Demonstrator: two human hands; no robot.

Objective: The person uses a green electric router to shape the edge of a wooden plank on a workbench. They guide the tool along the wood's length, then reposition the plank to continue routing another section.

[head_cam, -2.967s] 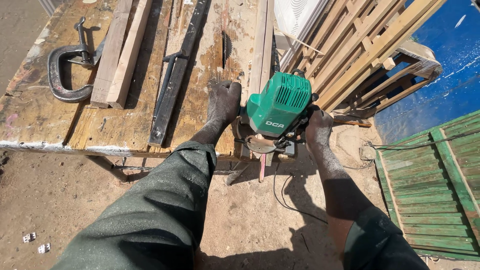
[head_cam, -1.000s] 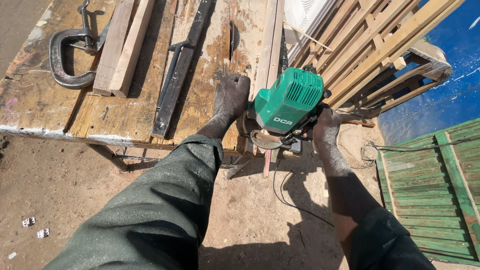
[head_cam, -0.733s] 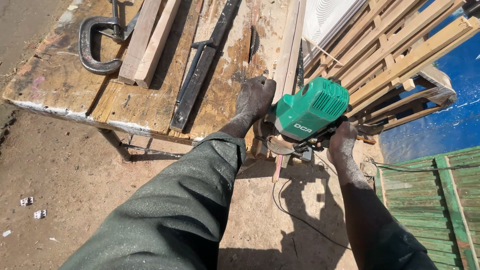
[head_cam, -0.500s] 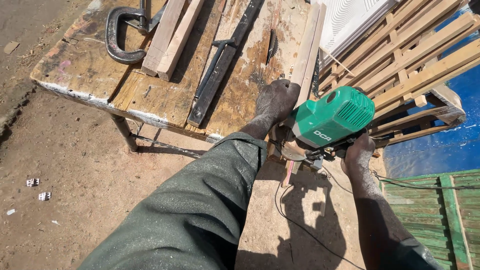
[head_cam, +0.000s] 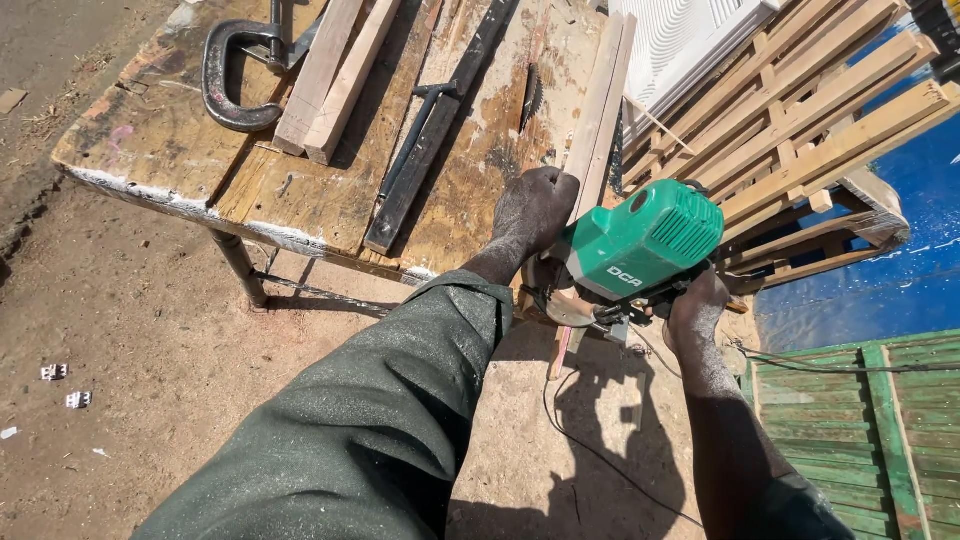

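Note:
A green power router (head_cam: 640,240) sits at the near right corner of a worn wooden workbench (head_cam: 180,150). My left hand (head_cam: 535,210), dusty and dark, wraps its left handle beside a long thin wooden strip (head_cam: 600,105) that runs along the bench's right edge. My right hand (head_cam: 695,305) grips the tool's right side from below. The tool's round base and bit hang over the strip's near end. A black cord (head_cam: 590,450) trails from it down across the ground.
A black C-clamp (head_cam: 235,70), two wooden battens (head_cam: 335,75) and a long black bar clamp (head_cam: 435,125) lie on the bench. A saw blade (head_cam: 528,95) pokes up through its top. Wooden frames (head_cam: 800,110) lean at right; a green slatted panel (head_cam: 860,430) lies lower right.
The view has swung left and down, so the bench and tool appear further right. Both hands keep their hold on the router at the strip's near end.

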